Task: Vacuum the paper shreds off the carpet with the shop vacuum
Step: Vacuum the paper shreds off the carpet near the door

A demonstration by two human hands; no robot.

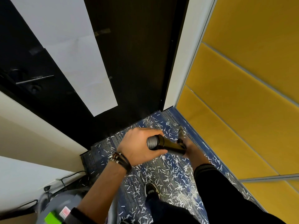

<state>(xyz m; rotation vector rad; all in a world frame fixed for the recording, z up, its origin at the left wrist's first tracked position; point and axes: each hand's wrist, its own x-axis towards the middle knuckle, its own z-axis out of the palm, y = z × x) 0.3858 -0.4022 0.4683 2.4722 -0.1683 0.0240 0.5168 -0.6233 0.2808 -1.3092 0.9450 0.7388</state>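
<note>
The shop vacuum sat by the feet, with paper shreds thick across the carpet. The left hand clenched the wand. The right hand met it lower, fingers hidden. Near the door, a high-riding nozzle might miss threshold shreds.

1. The paper shreds are short white strips, scattered thickly and at every angle over the carpet.
2. The carpet is blue and grey with a streaked pattern.
3. The shop vacuum has a grey body with a green patch and a red-and-white label. It sits blurred at the lower left.
4. Its grey ribbed hose joins a black wand. The left hand grips the joint and the right hand holds the wand lower down.
5. The nozzle is blurred and points down at the shreds.
</note>
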